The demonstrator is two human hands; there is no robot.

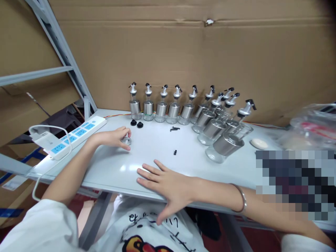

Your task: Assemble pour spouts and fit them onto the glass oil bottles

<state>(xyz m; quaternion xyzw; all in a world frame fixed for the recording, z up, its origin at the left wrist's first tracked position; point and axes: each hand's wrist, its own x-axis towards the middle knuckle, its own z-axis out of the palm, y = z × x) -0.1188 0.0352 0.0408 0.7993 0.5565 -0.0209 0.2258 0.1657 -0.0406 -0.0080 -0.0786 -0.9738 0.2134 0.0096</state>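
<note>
My left hand point(115, 137) is at the left part of the table, its thumb and fingers curled round a small clear round piece point(127, 140) at the tabletop. My right hand point(170, 183) is open over the table's front edge, palm down with fingers spread, and holds nothing. Just behind my left hand are two black round caps point(137, 124). Some thin black pieces point(174, 128) lie mid-table, with a small black plug point(175, 152) nearer to my right hand. Glass bottles with steel sleeves point(161, 109) and silver pour spouts stand upright along the back.
More bottles point(222, 145) stand close together at the right. A white power strip point(78, 134) with a plugged-in white adapter and cable lies along the left edge. At the right are a pale oval thing point(259, 144) and blurred plastic bags point(309, 129). Cardboard point(157, 52) backs the table.
</note>
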